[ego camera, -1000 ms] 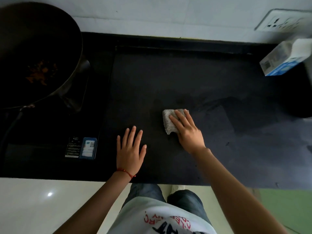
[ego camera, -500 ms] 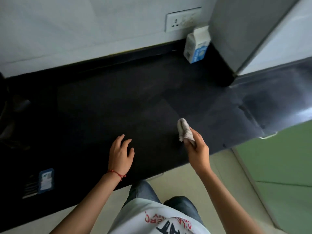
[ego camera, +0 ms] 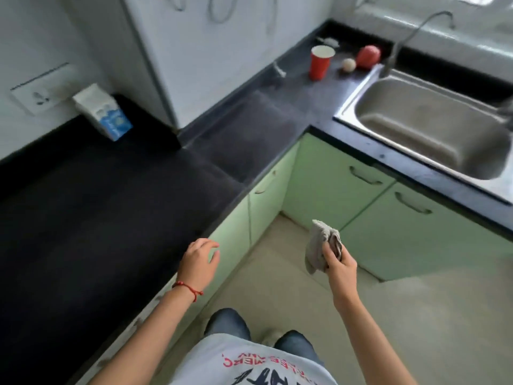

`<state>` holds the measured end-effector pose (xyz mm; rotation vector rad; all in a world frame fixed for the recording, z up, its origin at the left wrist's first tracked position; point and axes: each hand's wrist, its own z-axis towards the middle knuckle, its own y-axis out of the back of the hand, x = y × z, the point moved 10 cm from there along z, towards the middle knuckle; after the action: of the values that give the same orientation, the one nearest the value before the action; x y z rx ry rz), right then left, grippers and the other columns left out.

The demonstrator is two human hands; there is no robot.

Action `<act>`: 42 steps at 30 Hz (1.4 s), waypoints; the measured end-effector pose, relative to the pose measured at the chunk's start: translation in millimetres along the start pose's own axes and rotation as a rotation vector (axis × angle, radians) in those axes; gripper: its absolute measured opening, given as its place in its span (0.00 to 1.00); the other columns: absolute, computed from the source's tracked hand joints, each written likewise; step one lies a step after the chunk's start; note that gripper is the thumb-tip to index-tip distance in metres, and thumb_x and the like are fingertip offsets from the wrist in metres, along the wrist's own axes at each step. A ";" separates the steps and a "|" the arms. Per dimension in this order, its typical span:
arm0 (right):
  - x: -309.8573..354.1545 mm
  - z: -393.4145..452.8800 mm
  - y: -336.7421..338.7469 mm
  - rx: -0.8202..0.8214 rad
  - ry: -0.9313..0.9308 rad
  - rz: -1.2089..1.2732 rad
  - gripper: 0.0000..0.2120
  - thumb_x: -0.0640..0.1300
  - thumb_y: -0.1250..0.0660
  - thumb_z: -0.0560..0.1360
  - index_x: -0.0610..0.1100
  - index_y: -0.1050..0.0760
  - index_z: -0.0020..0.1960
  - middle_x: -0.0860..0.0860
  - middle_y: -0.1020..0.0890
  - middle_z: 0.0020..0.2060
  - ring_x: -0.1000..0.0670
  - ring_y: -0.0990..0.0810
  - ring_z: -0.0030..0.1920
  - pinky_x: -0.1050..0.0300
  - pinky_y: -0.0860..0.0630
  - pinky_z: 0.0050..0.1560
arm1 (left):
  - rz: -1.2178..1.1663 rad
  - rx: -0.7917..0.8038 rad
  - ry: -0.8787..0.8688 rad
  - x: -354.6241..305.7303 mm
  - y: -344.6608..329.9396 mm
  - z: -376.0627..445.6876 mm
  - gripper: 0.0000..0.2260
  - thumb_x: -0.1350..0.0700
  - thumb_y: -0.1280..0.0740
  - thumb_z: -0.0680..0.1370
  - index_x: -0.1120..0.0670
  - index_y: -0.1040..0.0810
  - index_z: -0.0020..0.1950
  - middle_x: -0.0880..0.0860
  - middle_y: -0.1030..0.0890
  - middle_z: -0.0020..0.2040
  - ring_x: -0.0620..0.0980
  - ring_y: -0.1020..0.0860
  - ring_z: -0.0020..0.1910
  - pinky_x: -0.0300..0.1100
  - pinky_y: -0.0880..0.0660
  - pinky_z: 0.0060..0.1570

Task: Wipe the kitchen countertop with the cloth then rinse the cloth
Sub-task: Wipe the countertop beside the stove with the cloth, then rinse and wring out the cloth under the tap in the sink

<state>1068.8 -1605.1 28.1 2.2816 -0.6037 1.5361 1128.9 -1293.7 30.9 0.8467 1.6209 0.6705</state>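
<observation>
A crumpled grey cloth point(ego camera: 319, 245) hangs in the air over the floor, pinched in my right hand point(ego camera: 340, 266). It is off the black countertop point(ego camera: 97, 218), which runs along the left and bends right at the corner. My left hand point(ego camera: 198, 262) hovers at the countertop's front edge, fingers loosely curled and apart, holding nothing. A steel sink point(ego camera: 433, 126) with a curved tap point(ego camera: 413, 31) is set in the counter at the upper right, well beyond the cloth.
A blue and white carton point(ego camera: 104, 115) stands at the back wall by a socket. A red cup point(ego camera: 320, 62), a small pale ball and a red round object point(ego camera: 367, 56) sit left of the sink. Green cabinet doors point(ego camera: 333, 179) line the corner below; beige floor lies in front.
My right hand lifted the cloth off the countertop and carried it right, out over the floor. The view swung right, bringing the sink in. My left hand left the surface.
</observation>
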 end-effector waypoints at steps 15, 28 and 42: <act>9.5 117.6 216.7 -0.516 -0.181 0.288 0.06 0.40 0.38 0.77 0.46 0.23 0.46 0.51 0.21 0.39 0.52 0.25 0.41 0.55 0.28 0.44 | -0.033 0.389 -0.136 -201.9 -155.4 152.8 0.08 0.61 0.34 0.75 0.58 0.19 0.51 0.58 0.16 0.48 0.55 0.19 0.50 0.42 0.26 0.54; 105.6 269.7 277.1 -0.696 -0.074 0.293 0.04 0.39 0.31 0.72 0.46 0.22 0.45 0.51 0.19 0.40 0.53 0.22 0.42 0.57 0.25 0.50 | -0.153 0.502 -0.542 -507.5 -218.7 325.8 0.07 0.61 0.33 0.75 0.59 0.18 0.50 0.56 0.16 0.45 0.49 0.20 0.45 0.41 0.25 0.51; 148.3 360.0 332.8 -0.634 -0.028 0.206 0.07 0.40 0.31 0.72 0.44 0.23 0.50 0.54 0.18 0.41 0.61 0.19 0.40 0.75 0.26 0.43 | -0.125 0.570 -0.758 -752.3 -345.0 379.4 0.11 0.57 0.36 0.76 0.58 0.20 0.55 0.57 0.17 0.51 0.51 0.20 0.49 0.35 0.28 0.51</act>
<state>1232.5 -2090.2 43.9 1.7948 -1.1699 1.1637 1522.3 -2111.3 106.2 1.2084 1.1403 -0.2272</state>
